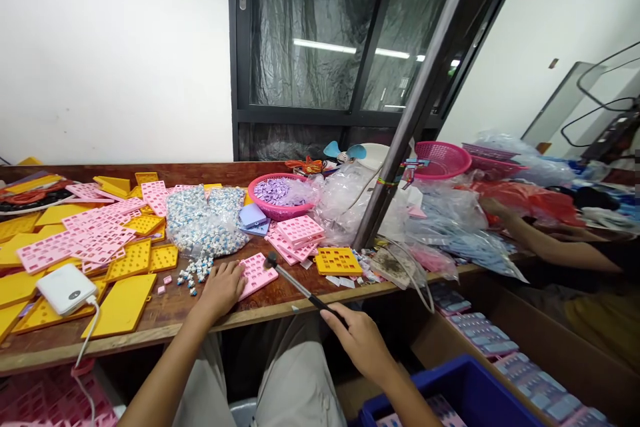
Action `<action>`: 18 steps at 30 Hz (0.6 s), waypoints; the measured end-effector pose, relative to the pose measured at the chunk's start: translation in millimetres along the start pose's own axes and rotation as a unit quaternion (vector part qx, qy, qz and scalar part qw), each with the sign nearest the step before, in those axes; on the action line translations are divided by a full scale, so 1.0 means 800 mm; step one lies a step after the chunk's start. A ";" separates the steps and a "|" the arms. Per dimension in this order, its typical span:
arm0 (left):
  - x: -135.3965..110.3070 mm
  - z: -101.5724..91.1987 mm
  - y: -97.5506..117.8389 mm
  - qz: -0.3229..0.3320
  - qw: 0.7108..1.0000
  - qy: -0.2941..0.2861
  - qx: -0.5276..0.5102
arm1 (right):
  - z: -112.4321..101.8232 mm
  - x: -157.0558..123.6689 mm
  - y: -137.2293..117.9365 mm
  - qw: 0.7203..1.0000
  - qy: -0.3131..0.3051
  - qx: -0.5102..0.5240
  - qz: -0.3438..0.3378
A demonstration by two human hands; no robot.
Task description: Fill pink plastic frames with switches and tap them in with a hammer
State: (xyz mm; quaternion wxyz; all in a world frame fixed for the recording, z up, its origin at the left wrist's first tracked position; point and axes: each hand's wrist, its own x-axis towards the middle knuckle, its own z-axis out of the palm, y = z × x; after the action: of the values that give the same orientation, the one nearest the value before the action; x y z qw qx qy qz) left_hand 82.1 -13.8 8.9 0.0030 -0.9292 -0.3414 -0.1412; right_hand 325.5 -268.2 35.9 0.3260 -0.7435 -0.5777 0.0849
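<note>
My right hand (357,333) is closed around the black handle of a hammer (295,283). Its dark rounded head rests on or just above a pink plastic panel (255,275) with rows of square openings. At that panel's left edge lies my left hand (225,287), fingers bent and holding it against the wooden table (270,307). Left of this hand is a loose heap of tiny blue-and-white pieces (196,271), spilled beside a clear bag (203,220) full of them. Two small pink pieces (164,283) sit further left.
Yellow panels (123,300) and pink panels (80,240) cover the left side, with a white box (67,288) and cable. Behind are a pink basket (285,212) of purple pieces and a yellow panel (339,261). A metal pole (400,140) slants up. Another person's arm (540,243) reaches in right.
</note>
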 end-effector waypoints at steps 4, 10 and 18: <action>0.027 -0.023 0.012 -0.047 0.997 0.026 0.051 | -0.010 -0.008 0.002 0.991 0.057 0.119 -0.004; 0.076 -0.010 0.021 0.112 0.992 0.050 -0.043 | -0.003 -0.011 0.014 1.000 0.012 0.007 -0.019; 0.089 0.034 0.010 0.178 0.979 0.000 -0.104 | 0.002 -0.023 0.023 0.997 -0.006 -0.071 -0.038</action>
State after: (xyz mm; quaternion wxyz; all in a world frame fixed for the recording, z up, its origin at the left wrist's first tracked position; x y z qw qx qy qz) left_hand 146.3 28.1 2.6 -0.0684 -0.9704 -0.1543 -0.1727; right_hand 334.0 -286.9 19.4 0.2715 -0.7420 -0.6119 0.0359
